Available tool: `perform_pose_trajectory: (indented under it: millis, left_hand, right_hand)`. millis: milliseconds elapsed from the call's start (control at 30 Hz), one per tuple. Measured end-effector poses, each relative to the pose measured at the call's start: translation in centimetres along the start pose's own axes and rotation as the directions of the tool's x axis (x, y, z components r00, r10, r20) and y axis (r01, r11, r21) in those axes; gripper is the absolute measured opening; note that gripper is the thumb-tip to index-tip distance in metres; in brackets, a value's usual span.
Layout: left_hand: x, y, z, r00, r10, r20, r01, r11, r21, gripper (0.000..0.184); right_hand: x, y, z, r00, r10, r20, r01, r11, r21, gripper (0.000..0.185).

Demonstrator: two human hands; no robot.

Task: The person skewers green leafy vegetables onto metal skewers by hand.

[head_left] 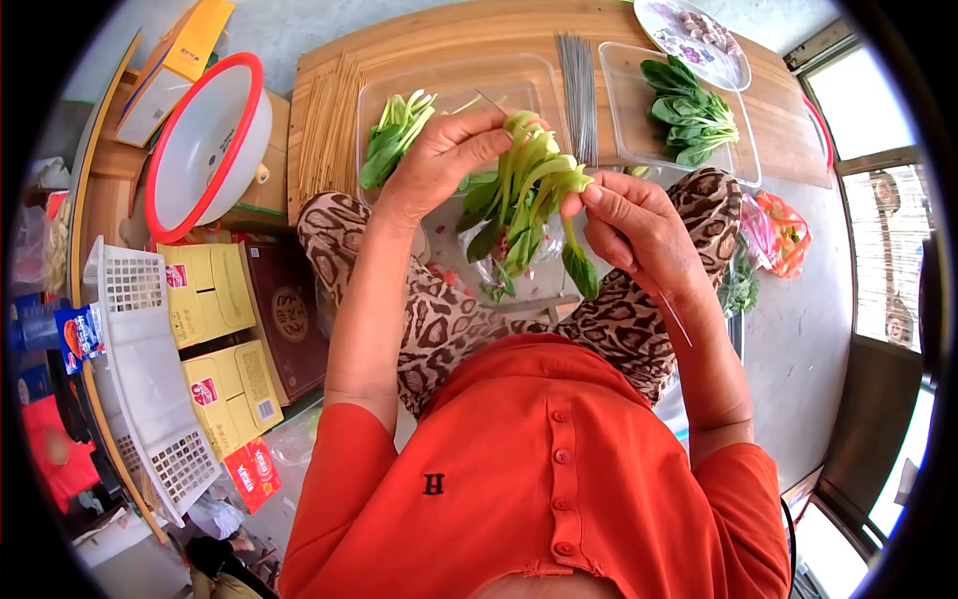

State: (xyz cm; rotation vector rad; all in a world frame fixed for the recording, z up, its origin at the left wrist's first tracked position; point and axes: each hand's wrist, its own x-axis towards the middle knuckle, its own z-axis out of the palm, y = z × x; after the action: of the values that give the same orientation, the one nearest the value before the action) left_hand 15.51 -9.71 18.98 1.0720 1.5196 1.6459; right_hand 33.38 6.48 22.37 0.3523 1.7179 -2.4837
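Observation:
Several stalks of leafy greens (529, 190) hang in front of me, their pale stems bunched along a thin metal skewer (677, 319). One skewer end pokes out past my left hand, and the other emerges below my right hand. My left hand (447, 160) is closed, pinching the stems near the upper end of the bunch. Closed around the skewer, my right hand (639, 222) has its thumb and forefinger at the pale base of a stalk. Leaves dangle over a clear plastic bag between my knees.
On the wooden table (449, 35), a clear tray (539, 85) holds loose greens, with bamboo skewers (329, 125) left of it and metal skewers (577, 95) right. Another tray (624, 130) holds leafy bunches (694, 115) near a plate (733, 70). A red-rimmed basin (252, 90) and boxes (215, 290) stand left.

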Motion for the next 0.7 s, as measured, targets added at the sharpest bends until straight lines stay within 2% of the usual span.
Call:
perform_pose_trajectory:
  millis: [67,167,233,300,367,400,467,500,567,600,633,700]
  left_hand:
    - [0.3,-0.6,0.1,0.999,-0.040,0.014,0.039,0.999,0.029,0.032]
    - [1.0,-0.9,0.1,0.996,-0.027,0.086,0.018,0.995,0.097,0.036]
    - [1.8,-1.2,-0.7,0.992,-0.051,0.112,0.057,0.997,-0.056,0.038]
    - [3.5,-3.3,-3.7,0.995,-0.038,0.090,0.045,0.996,-0.073,0.040]
    - [5.0,-6.5,-6.8,0.956,-0.190,-0.225,0.197,0.980,0.009,0.034]
    - [5.8,-8.1,-7.9,0.956,-0.192,-0.222,0.199,0.980,0.010,0.034]
    - [7.0,-11.1,-9.6,0.872,-0.272,-0.408,0.360,0.920,0.155,0.028]
    - [7.6,-12.5,-9.9,0.872,-0.276,-0.405,0.364,0.918,0.157,0.028]
    - [8.4,-15.1,-10.1,0.836,-0.307,-0.455,0.493,0.784,0.377,0.024]
    - [8.5,-15.7,-10.0,0.830,-0.255,-0.496,0.518,0.684,0.515,0.021]
    - [8.5,-16.3,-9.9,0.831,-0.260,-0.492,0.519,0.682,0.515,0.021]
    - [8.1,-17.4,-9.4,0.754,-0.183,-0.631,0.657,0.223,0.720,0.016]
  right_hand:
    - [0.0,0.1,-0.3,1.000,0.020,-0.014,-0.020,1.000,-0.004,0.027]
    - [-0.1,0.7,-1.1,0.999,0.030,-0.025,-0.028,0.998,0.052,0.027]
    - [-0.6,1.0,-2.0,0.998,0.045,-0.034,-0.044,0.998,0.045,0.027]
    - [-1.0,1.1,-2.8,0.998,0.059,-0.037,-0.058,0.998,0.038,0.026]
    - [-1.6,1.3,-3.7,0.996,0.028,-0.088,-0.024,0.999,0.044,0.026]
    - [-1.8,1.5,-4.3,0.993,0.026,-0.111,-0.022,0.999,0.036,0.027]
    - [-2.0,1.9,-5.3,0.991,0.021,-0.130,-0.016,0.999,0.042,0.027]
    - [-2.1,2.1,-5.7,0.989,0.016,-0.147,-0.010,0.999,0.045,0.027]
    - [-2.2,2.5,-6.4,0.986,0.027,-0.166,-0.019,0.998,0.055,0.026]
    - [-2.2,2.7,-6.5,0.985,0.021,-0.172,-0.013,0.999,0.051,0.026]
    - [-2.3,2.8,-6.8,0.984,0.016,-0.179,-0.007,0.999,0.047,0.026]
    - [-2.3,2.9,-6.9,0.981,0.027,-0.192,-0.017,0.999,0.051,0.026]
